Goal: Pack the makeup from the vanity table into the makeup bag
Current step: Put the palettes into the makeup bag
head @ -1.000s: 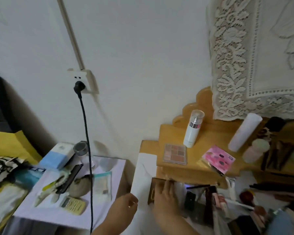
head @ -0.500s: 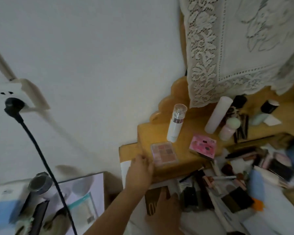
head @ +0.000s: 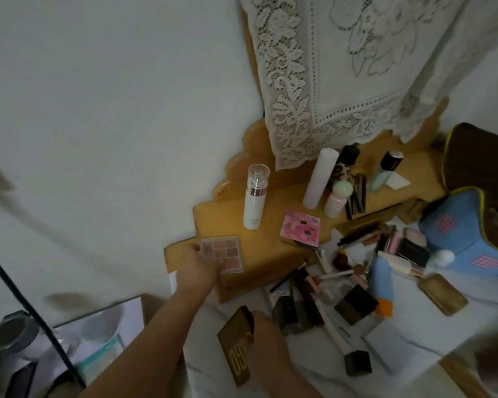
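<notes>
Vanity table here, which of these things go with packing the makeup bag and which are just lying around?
For the job:
eyeshadow palette, under the left hand
pink palette
white spray bottle
brushes
blue makeup bag
brown compact, at the right hand

Lying about:
lace cloth
black cable
tape roll

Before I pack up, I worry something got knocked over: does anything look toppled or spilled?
No spill shows. The tall white cylindrical bottle on the wooden shelf leans against the items behind it instead of standing upright. Below the shelf, brushes and compacts lie in a loose, criss-crossed heap on the white cloth.
</notes>
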Action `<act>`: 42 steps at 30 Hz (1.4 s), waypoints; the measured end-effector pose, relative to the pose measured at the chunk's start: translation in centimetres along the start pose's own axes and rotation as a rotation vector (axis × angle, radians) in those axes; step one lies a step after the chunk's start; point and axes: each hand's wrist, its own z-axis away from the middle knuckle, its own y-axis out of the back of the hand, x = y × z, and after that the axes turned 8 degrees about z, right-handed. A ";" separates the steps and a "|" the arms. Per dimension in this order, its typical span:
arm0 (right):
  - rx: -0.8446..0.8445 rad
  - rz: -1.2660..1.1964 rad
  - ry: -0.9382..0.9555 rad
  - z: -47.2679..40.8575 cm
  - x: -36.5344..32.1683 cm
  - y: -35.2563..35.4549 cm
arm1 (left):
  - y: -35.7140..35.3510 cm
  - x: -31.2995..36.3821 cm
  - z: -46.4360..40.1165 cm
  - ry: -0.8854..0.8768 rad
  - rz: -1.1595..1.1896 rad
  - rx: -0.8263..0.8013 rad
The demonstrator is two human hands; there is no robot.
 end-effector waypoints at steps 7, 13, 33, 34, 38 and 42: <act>0.029 -0.270 0.066 3.0 1.2 4.0 | 3.0 0.9 5.8 -0.165 0.130 -0.028; 0.129 -0.366 0.157 5.9 5.1 7.5 | 0.2 2.3 11.8 -0.273 0.001 0.055; 0.363 -0.672 -0.095 16.2 34.9 22.9 | -29.0 4.9 28.0 -0.300 0.028 -0.236; 0.377 -0.697 -0.105 16.2 35.8 23.5 | -30.2 5.2 28.0 -0.293 0.028 -0.253; 0.431 -0.793 -0.137 15.4 38.5 25.5 | -34.9 6.8 27.5 -0.299 0.019 -0.316; 0.454 -0.817 -0.154 12.9 40.5 28.4 | -39.2 8.9 25.8 -0.331 0.001 -0.346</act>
